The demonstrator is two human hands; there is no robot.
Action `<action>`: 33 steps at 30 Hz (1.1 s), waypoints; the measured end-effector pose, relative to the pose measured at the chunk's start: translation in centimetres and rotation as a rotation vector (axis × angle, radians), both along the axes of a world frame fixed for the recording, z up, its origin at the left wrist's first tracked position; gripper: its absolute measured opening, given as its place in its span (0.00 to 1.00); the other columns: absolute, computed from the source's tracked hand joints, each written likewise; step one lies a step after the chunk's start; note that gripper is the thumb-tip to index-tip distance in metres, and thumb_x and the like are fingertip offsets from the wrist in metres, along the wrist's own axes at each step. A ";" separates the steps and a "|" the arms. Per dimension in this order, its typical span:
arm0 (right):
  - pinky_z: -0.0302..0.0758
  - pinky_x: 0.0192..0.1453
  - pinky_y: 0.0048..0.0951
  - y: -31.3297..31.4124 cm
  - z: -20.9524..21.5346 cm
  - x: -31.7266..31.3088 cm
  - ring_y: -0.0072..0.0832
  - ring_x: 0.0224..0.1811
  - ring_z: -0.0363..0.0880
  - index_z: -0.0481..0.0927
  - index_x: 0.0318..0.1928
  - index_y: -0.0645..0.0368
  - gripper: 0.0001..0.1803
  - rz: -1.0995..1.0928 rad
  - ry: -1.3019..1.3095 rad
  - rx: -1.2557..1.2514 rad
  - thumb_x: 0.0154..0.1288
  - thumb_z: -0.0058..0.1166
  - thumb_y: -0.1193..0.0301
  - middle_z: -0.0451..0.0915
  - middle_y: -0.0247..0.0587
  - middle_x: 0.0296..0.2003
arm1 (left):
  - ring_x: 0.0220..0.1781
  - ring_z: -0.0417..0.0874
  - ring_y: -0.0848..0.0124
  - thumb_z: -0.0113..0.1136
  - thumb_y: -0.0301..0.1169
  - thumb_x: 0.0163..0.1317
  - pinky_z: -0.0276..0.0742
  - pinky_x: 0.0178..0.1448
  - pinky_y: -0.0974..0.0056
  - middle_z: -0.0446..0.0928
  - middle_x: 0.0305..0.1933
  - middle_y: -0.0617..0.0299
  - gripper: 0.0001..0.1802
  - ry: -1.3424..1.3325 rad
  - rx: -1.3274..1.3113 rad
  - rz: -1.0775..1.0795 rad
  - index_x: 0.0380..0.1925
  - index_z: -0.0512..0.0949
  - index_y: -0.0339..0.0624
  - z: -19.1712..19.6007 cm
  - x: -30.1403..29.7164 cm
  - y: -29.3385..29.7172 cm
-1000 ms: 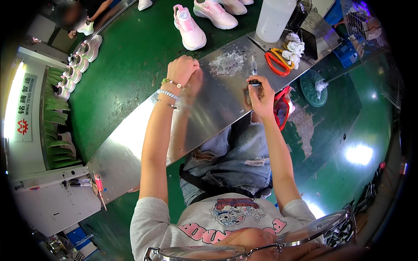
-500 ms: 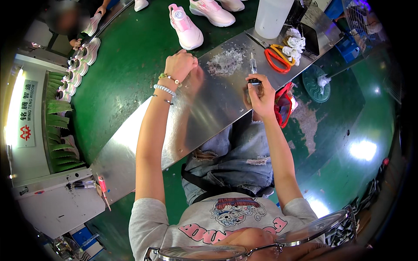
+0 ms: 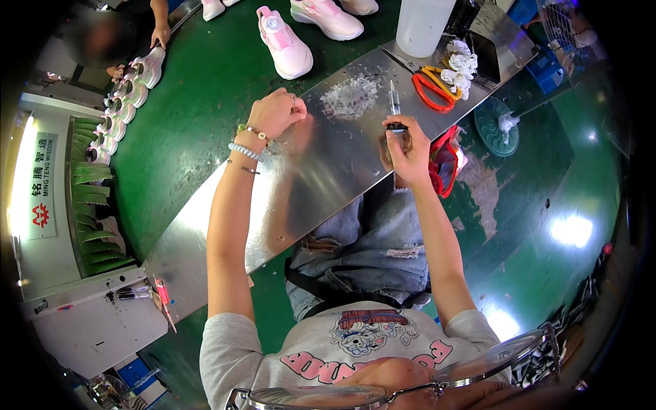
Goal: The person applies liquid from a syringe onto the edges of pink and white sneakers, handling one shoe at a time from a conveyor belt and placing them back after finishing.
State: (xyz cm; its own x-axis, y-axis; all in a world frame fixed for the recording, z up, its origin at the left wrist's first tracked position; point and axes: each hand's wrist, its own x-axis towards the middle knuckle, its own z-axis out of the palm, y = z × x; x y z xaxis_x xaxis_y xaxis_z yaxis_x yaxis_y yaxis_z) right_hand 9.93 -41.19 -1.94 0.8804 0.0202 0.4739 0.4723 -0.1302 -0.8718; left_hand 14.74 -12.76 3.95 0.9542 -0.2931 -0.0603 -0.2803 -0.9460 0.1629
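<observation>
In my right hand (image 3: pixel 408 149) is a clear syringe (image 3: pixel 394 102) with a dark end by my fingers, its thin tip pointing away from me over the metal table (image 3: pixel 321 167). My left hand (image 3: pixel 277 113), wearing beaded bracelets, hovers around the table's far edge with its fingers curled in. Whether anything small is inside them is hidden. Just beyond it, on the green surface (image 3: pixel 198 109), stands a pink and white sneaker (image 3: pixel 285 48), apart from my hand. Between my hands lies a heap of pale scraps (image 3: pixel 350 96).
Orange-handled scissors (image 3: pixel 432 96), crumpled white tissue (image 3: pixel 459 68) and a white plastic container (image 3: pixel 424 27) sit at the table's far right. More sneakers (image 3: pixel 328 17) stand behind. A person's hand (image 3: pixel 160 34) touches a row of sneakers (image 3: pixel 137 92) at the far left.
My left hand has drawn back from the sneaker's toe, toward me and slightly left. My right hand still holds the syringe in about the same spot. The other person's hand has come lower.
</observation>
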 end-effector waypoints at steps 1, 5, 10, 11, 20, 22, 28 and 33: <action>0.71 0.37 0.21 0.0 -0.1 -0.1 0.22 0.31 0.76 0.76 0.44 0.60 0.13 -0.001 0.003 0.000 0.56 0.53 0.81 0.78 0.38 0.36 | 0.40 0.77 0.68 0.59 0.38 0.54 0.77 0.39 0.58 0.76 0.29 0.70 0.04 0.003 0.000 -0.001 0.26 0.80 0.57 -0.1 -0.6 -0.1; 0.71 0.36 0.21 -0.1 -0.3 0.1 0.22 0.30 0.75 0.76 0.44 0.60 0.13 -0.008 -0.003 -0.025 0.56 0.53 0.81 0.78 0.38 0.36 | 0.40 0.77 0.66 0.57 0.39 0.55 0.77 0.40 0.58 0.77 0.32 0.70 0.05 -0.070 -0.094 0.004 0.27 0.81 0.55 -0.9 -2.3 0.0; 0.72 0.36 0.22 0.2 0.3 0.3 0.22 0.30 0.77 0.76 0.44 0.60 0.13 0.001 -0.016 -0.009 0.56 0.53 0.81 0.78 0.38 0.35 | 0.42 0.77 0.65 0.56 0.38 0.57 0.76 0.40 0.59 0.78 0.34 0.68 0.07 -0.287 -0.163 0.168 0.29 0.81 0.53 -2.2 -0.4 0.1; 0.72 0.37 0.22 0.2 0.3 0.3 0.22 0.31 0.77 0.76 0.44 0.60 0.13 0.001 -0.007 -0.005 0.56 0.53 0.81 0.78 0.38 0.35 | 0.42 0.77 0.65 0.56 0.38 0.57 0.76 0.40 0.59 0.78 0.34 0.68 0.07 -0.308 -0.172 0.162 0.29 0.81 0.52 -2.3 0.4 -0.2; 0.73 0.38 0.22 0.0 -0.2 0.3 0.22 0.31 0.78 0.75 0.44 0.60 0.13 -0.022 -0.048 -0.056 0.57 0.53 0.82 0.79 0.38 0.36 | 0.37 0.79 0.59 0.58 0.36 0.56 0.75 0.40 0.57 0.77 0.33 0.59 0.06 -0.046 -0.230 0.067 0.30 0.81 0.49 -1.5 -1.5 -0.9; 0.73 0.38 0.22 0.0 -0.1 0.2 0.22 0.32 0.77 0.75 0.44 0.60 0.13 -0.012 -0.034 -0.038 0.57 0.53 0.82 0.79 0.38 0.36 | 0.37 0.79 0.59 0.58 0.36 0.56 0.75 0.40 0.57 0.77 0.33 0.59 0.06 -0.088 -0.221 0.072 0.29 0.81 0.49 -1.6 -1.6 -1.5; 0.73 0.37 0.22 0.3 -0.1 0.2 0.21 0.31 0.77 0.75 0.44 0.61 0.13 -0.010 0.003 -0.030 0.57 0.53 0.81 0.79 0.38 0.36 | 0.37 0.79 0.58 0.58 0.33 0.55 0.75 0.40 0.56 0.78 0.31 0.57 0.05 -0.329 -0.263 0.114 0.28 0.80 0.46 -3.2 1.4 -1.6; 0.73 0.38 0.22 0.4 0.0 0.1 0.22 0.31 0.77 0.76 0.44 0.60 0.13 -0.007 0.035 0.000 0.57 0.53 0.81 0.78 0.38 0.36 | 0.35 0.79 0.57 0.58 0.31 0.55 0.75 0.40 0.56 0.78 0.29 0.56 0.05 -0.311 -0.254 0.035 0.28 0.79 0.41 -3.8 1.9 -1.4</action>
